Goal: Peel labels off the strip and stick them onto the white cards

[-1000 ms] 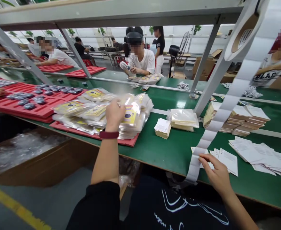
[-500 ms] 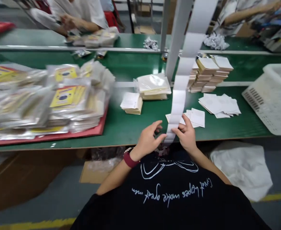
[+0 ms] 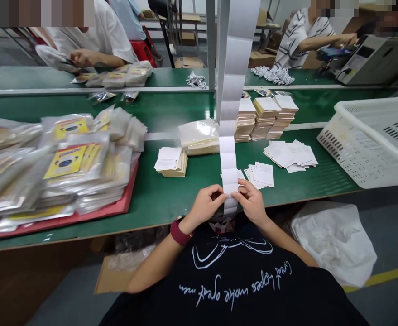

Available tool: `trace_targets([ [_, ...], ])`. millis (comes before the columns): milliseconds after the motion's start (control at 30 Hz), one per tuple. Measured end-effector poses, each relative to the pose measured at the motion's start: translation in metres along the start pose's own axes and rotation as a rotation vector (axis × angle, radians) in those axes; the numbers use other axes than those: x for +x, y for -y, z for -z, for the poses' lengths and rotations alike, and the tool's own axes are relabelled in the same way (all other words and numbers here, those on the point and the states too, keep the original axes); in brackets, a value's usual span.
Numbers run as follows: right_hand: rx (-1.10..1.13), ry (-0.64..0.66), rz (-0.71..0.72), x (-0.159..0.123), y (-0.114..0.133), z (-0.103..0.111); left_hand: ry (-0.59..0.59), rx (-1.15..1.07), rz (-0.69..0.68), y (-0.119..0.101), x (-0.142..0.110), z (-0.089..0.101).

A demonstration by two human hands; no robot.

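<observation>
A long white label strip [image 3: 228, 149] hangs down from above to the near edge of the green table [image 3: 171, 190]. My left hand [image 3: 205, 206], with a dark red wristband, pinches the strip's lower end from the left. My right hand [image 3: 251, 203] pinches the same end from the right. Both hands sit close together just above my black shirt. A few white cards [image 3: 261, 174] lie just beyond my right hand.
Clear bags with yellow cards [image 3: 66, 158] are heaped on a red tray [image 3: 117, 206] at the left. Stacks of cards [image 3: 171, 160] and a bagged stack [image 3: 199, 136] sit mid-table, taller stacks [image 3: 266, 115] behind. A white basket [image 3: 371, 140] stands at right. Other people work across the table.
My left hand left the heap of bags and came to the label strip, joining my right hand. The view swung down and to the right.
</observation>
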State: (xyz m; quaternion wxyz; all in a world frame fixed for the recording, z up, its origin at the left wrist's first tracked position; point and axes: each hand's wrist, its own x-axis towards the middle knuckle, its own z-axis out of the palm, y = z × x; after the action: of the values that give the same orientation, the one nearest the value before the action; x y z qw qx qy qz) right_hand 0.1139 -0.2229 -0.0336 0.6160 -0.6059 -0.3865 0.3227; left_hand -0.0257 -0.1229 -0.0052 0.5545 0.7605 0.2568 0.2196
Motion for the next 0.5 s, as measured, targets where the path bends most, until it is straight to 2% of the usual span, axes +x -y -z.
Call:
trace_targets([
  [100, 0.039, -0.018, -0.017, 0.003, 0.003, 0.002, 0.053, -0.060, -0.020, 0.000, 0.006, -0.003],
  [167, 0.108, -0.013, -0.047, 0.006, 0.006, 0.003, 0.018, -0.147, -0.019, -0.001, 0.013, -0.004],
  [233, 0.207, 0.086, -0.110, 0.006, 0.009, 0.003, -0.124, -0.234, -0.035, -0.004, 0.026, 0.001],
  [300, 0.296, 0.289, -0.207, 0.003, 0.012, 0.003, -0.336, -0.319, -0.118, -0.010, 0.047, 0.017],
  [333, 0.323, 0.402, -0.260, -0.001, 0.012, 0.003, -0.419, -0.344, -0.160, -0.015, 0.060, 0.030],
  [400, 0.331, 0.584, -0.342, -0.010, 0.011, 0.005, -0.589, -0.376, -0.248, -0.028, 0.089, 0.070],
  [467, 0.284, 0.683, -0.377, -0.020, 0.008, 0.012, -0.724, -0.409, -0.348, -0.044, 0.116, 0.122],
  [500, 0.252, 0.703, -0.383, -0.024, 0.004, 0.017, -0.748, -0.419, -0.403, -0.053, 0.126, 0.149],
])
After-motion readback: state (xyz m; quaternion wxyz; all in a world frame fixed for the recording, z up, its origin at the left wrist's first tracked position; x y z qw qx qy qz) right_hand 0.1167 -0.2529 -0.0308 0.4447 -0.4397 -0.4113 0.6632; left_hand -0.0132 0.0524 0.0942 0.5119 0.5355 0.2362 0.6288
